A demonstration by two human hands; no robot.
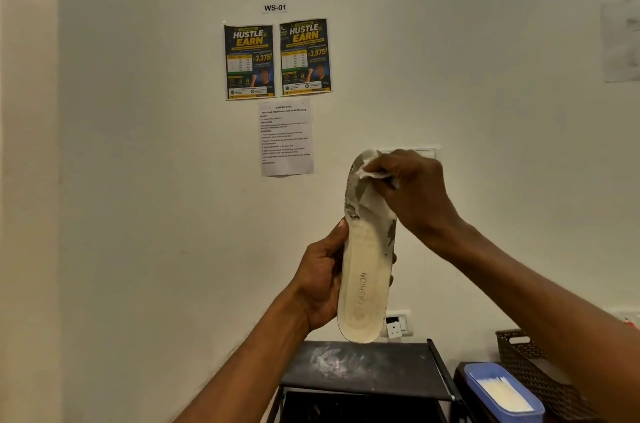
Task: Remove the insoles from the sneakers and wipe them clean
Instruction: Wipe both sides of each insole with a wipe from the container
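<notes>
A cream insole [365, 270] printed "FASHION" stands upright in front of the wall, its upper part worn and grey-patched. My left hand [323, 279] grips its lower left edge, thumb on the front. My right hand [412, 190] presses a crumpled white wipe [372, 168] against the toe end at the top. No sneakers are in view.
Below stands a black shoe rack [367, 370] with a dusty top shelf. To its right are a blue tray [502, 395] holding white wipes and a dark woven basket [530, 360]. Posters and a task sheet [285, 137] hang on the wall; a socket [398, 324] sits low.
</notes>
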